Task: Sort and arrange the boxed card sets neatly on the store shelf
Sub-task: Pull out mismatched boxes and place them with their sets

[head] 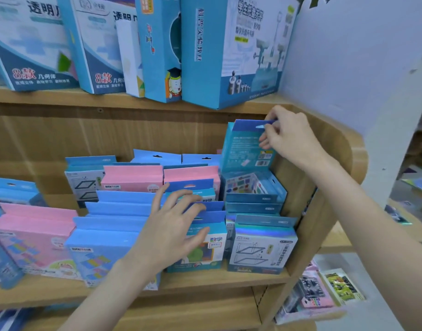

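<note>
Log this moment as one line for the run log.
phase: shelving | right hand: pinches raised teal box by its tab, above right row | left hand: fingers spread on blue boxes

Open room lies above the packed rows of blue and pink boxed card sets (133,177), under the upper wooden shelf board (109,108); the curved wooden side panel (334,163) walls the right.

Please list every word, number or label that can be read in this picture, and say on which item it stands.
"8款 几何体": left big box on the upper shelf.
"8款": second big box, whose title starts "透明".
"数学": small green-fronted box by the left hand.
The teal box pinched by the right hand: print too small.
Other small boxes: blurred.
</note>
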### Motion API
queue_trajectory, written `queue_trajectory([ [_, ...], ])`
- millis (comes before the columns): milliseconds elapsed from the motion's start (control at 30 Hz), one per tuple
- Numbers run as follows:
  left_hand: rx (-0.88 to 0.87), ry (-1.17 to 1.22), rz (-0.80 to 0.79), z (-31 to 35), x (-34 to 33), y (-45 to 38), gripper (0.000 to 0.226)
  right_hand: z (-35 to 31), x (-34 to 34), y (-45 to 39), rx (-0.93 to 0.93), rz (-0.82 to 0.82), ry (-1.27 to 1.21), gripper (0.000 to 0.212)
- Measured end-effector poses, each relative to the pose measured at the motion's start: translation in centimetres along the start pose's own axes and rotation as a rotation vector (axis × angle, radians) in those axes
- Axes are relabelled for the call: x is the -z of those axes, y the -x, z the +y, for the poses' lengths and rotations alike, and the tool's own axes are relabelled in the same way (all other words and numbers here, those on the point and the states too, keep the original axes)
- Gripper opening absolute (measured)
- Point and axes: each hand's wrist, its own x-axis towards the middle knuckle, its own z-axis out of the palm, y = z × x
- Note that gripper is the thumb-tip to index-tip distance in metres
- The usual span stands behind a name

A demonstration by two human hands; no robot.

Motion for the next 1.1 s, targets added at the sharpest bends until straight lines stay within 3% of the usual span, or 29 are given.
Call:
queue_trajectory([
  [100, 0.018, 0.007, -0.007, -0.1, 0.0, -0.4, 0.04, -1.8, 2.2, 0.8, -0.019, 0.083, -0.182, 0.02],
  [200, 0.021, 0.027, 0.013, -0.3, 0.0, -0.6, 0.039, -3.2, 4.6, 0.8, 0.006, 0.073, -0.045, 0.036],
  [367, 0.039, 0.029, 0.071, -0.7, 0.5, -0.7, 0.036, -5.1, 7.6, 1.2, -0.035, -0.368, -0.15, 0.013],
  [500, 0.073, 0.034, 0.16, -1.5, 1.5, 0.0, 0.035, -7.1, 7.4, 1.4, 0.125, -0.497, -0.175, 0.008],
  [700, 0.259, -0.026, 0.206, -5.7, 4.6, 4.1, 0.032, -12.8, 2.8, 1.1, 0.488, -0.388, 0.019, 0.038],
  [867, 0.393, -0.049, 0.225, -10.5, 8.1, 9.3, 0.037, -17.5, -3.4, 0.3, 0.713, -0.247, 0.126, 0.033],
  [1000, 0.507, -0.082, 0.247, -16.1, 11.2, 13.4, 0.039, -21.3, -7.3, -0.2, 0.711, -0.229, 0.077, 0.032],
  [1100, 0.48, -0.091, 0.227, -19.8, 12.9, 16.0, 0.04, -23.9, -10.0, -0.4, 0.666, -0.262, 0.012, 0.027],
])
